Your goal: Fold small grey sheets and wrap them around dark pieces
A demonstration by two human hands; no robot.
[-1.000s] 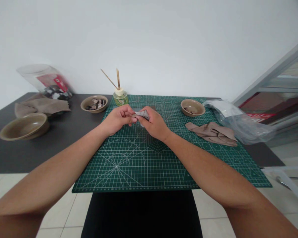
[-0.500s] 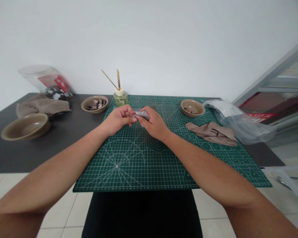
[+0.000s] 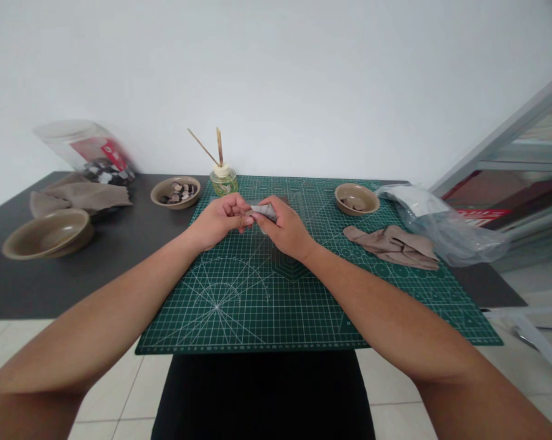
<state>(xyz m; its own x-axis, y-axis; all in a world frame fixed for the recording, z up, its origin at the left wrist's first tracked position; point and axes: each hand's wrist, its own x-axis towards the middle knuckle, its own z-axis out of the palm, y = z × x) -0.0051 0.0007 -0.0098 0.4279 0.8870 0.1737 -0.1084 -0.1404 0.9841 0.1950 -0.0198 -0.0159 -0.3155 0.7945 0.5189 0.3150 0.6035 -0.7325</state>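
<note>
My two hands meet above the back middle of the green cutting mat (image 3: 239, 330). My right hand (image 3: 287, 229) is closed around a small crumpled grey cloth (image 3: 267, 211), whose pale edge pokes out between thumb and fingers. The thumb and fingers of my left hand (image 3: 223, 220) pinch together at the left end of that cloth. Whatever lies between those left fingertips is too small or hidden to make out.
Left of the mat are a bowl of dark and pale pieces (image 3: 176, 193), a larger bowl (image 3: 49, 235), a brown cloth (image 3: 80, 197) and a tipped clear jar (image 3: 90, 146). A reed diffuser (image 3: 224, 178) stands behind my hands. Rightward are a small bowl (image 3: 357, 200), a folded cloth (image 3: 397, 245) and a plastic bag (image 3: 450, 226).
</note>
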